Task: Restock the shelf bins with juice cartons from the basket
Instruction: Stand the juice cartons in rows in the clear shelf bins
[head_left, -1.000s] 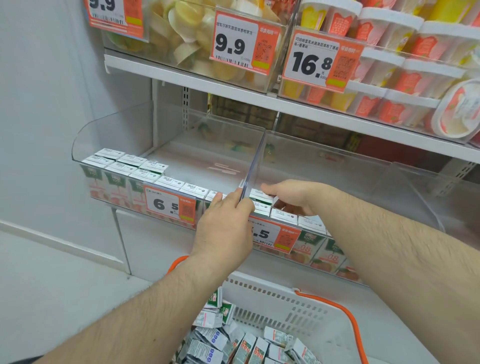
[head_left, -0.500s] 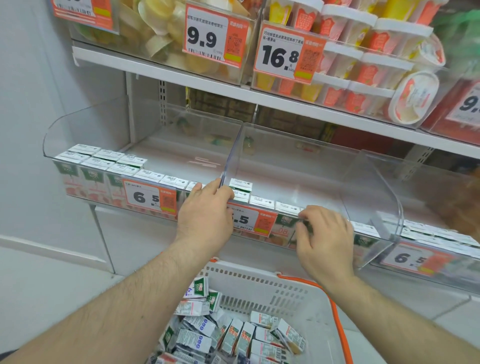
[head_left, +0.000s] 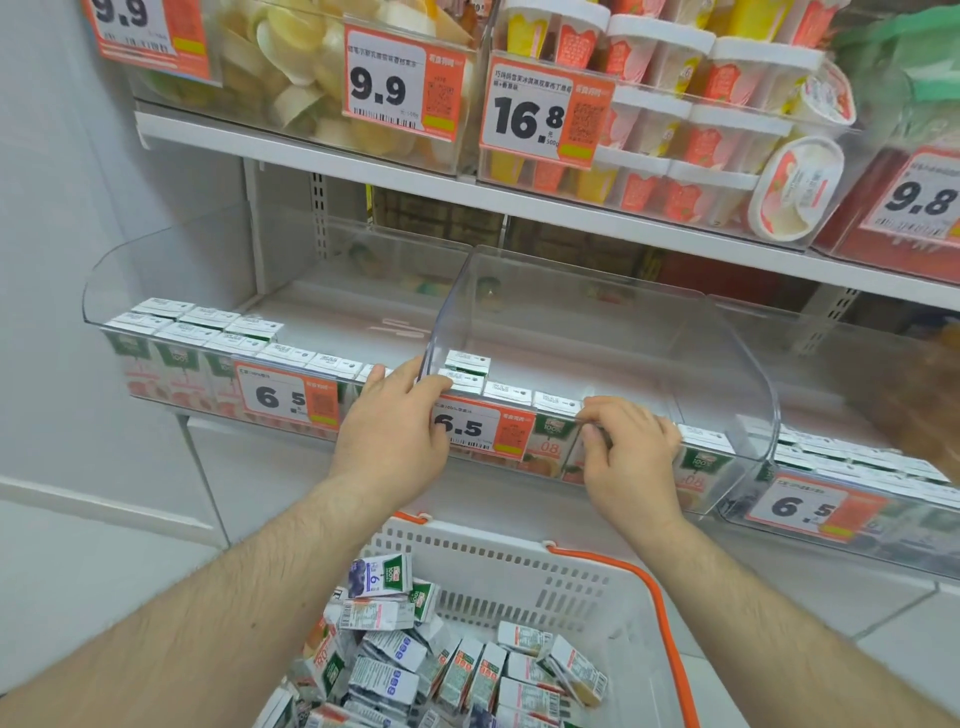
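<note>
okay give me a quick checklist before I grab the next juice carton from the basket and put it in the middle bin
1. Left hand free: not ok, it rests on the middle bin's front edge by the divider.
2. Right hand free: not ok, its fingers are curled on the front-row cartons at the bin's edge.
3. Room in the middle bin: ok, bare floor shows behind the front row.
4. Cartons left in the basket: ok, a loose pile remains.
5. Front row standing straight: cannot tell, the hands cover part of it.
</note>
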